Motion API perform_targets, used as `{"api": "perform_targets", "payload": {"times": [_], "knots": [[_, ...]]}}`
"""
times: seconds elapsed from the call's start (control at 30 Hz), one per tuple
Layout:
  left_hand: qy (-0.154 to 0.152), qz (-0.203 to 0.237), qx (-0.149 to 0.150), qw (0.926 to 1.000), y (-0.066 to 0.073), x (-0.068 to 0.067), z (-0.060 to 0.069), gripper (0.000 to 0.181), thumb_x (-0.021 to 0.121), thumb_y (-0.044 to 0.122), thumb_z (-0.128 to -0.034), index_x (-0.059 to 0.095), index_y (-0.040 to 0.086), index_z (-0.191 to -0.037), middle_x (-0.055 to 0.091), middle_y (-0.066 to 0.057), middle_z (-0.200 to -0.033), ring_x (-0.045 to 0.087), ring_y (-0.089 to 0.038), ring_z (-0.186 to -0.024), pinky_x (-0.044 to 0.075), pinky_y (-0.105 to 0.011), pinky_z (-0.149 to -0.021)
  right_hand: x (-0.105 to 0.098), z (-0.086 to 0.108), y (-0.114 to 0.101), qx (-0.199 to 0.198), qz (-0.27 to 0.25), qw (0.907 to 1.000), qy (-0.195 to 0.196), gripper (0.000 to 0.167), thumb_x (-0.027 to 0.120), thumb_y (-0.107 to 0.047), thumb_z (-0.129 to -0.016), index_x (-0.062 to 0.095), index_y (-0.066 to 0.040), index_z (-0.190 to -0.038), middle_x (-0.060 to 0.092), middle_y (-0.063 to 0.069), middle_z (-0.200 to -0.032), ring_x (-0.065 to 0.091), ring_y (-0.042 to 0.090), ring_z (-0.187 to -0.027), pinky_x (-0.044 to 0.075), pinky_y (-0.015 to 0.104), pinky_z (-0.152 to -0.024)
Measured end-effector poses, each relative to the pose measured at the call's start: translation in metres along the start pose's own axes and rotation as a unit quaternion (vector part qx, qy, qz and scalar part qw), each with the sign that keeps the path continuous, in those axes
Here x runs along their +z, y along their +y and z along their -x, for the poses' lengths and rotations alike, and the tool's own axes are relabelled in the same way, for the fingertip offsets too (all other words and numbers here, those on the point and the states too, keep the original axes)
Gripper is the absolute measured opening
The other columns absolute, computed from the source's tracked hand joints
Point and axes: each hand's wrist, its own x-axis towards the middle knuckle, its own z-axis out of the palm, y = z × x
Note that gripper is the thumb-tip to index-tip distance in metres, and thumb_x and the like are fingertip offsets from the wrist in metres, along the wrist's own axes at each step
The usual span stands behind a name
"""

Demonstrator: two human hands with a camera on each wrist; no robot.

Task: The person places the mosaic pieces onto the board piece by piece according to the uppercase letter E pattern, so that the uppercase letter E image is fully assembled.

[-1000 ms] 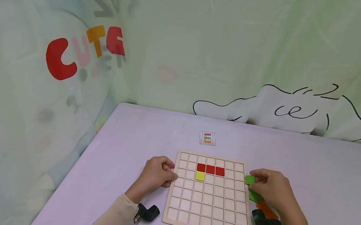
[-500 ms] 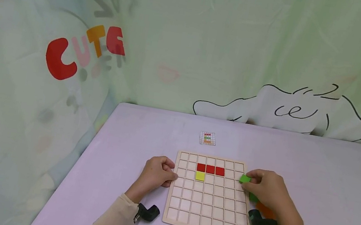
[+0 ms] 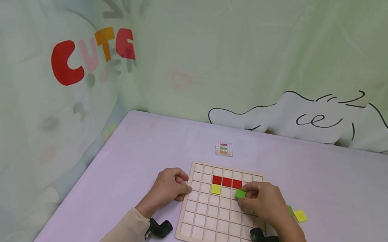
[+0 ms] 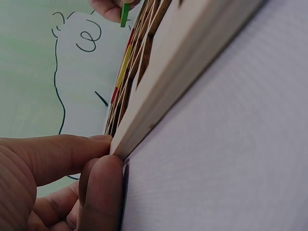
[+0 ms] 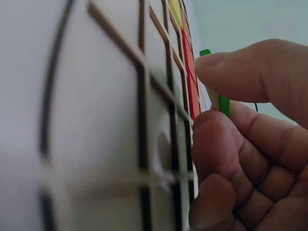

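In the head view, a wooden grid board (image 3: 201, 220) lies on the table, with a row of red tiles (image 3: 227, 182) and one yellow tile (image 3: 215, 189) beneath the leftmost red one. My left hand (image 3: 167, 183) holds the board's left edge between thumb and finger, seen close up in the left wrist view. Over the board, my right hand (image 3: 267, 205) pinches a green tile (image 3: 240, 194) just below the rightmost red tile. From the right wrist view, the green tile (image 5: 224, 105) stands off the board's surface, mostly covered by thumb and fingers.
Beyond the board lies a small card (image 3: 224, 148) printed with a coloured grid pattern. A loose yellow tile (image 3: 300, 216) and part of a green one (image 3: 290, 209) show right of the board, partly behind my right hand. A printed curtain (image 3: 197, 53) hangs behind the table.
My right hand has carried the green tile leftward from beside the board's right edge to over the grid, uncovering a loose yellow tile. The left hand stays at the left edge.
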Motion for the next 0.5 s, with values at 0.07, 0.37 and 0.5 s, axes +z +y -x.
{"api": "perform_targets", "payload": {"times": [0.07,0.37,0.5], "knots": [[0.000,0.000,0.001,1.0000,0.000,0.000,0.000,0.025,0.083,-0.004,-0.0818,0.068,-0.002,-0.102,0.066,-0.006,-0.076,0.065,-0.011,-0.057,0.060,-0.026,-0.052,0.004,-0.001,-0.004,-0.015,-0.001,0.9999,-0.006,0.026,0.082,-0.012,-0.080,0.076,-0.004,-0.104,0.064,0.001,-0.083,0.056,0.017,-0.078,0.047,0.029,-0.064],[0.000,0.001,0.002,1.0000,0.000,0.000,0.000,0.025,0.083,-0.004,-0.0816,0.068,-0.002,-0.102,0.066,-0.005,-0.076,0.065,-0.011,-0.057,0.060,-0.025,-0.052,0.019,-0.001,-0.017,-0.079,-0.020,0.9966,-0.016,0.023,0.085,-0.008,-0.079,0.076,-0.003,-0.099,0.063,-0.002,-0.078,0.056,0.013,-0.074,0.048,0.025,-0.064],[0.001,-0.001,0.001,1.0000,0.000,0.000,0.000,0.024,0.083,-0.004,-0.0818,0.068,-0.002,-0.101,0.067,-0.005,-0.075,0.064,-0.011,-0.056,0.059,-0.025,-0.051,0.025,-0.002,-0.025,-0.069,-0.016,0.9972,-0.024,0.020,0.085,-0.007,-0.080,0.077,-0.005,-0.099,0.061,-0.001,-0.077,0.055,0.016,-0.075,0.048,0.026,-0.066]]}}
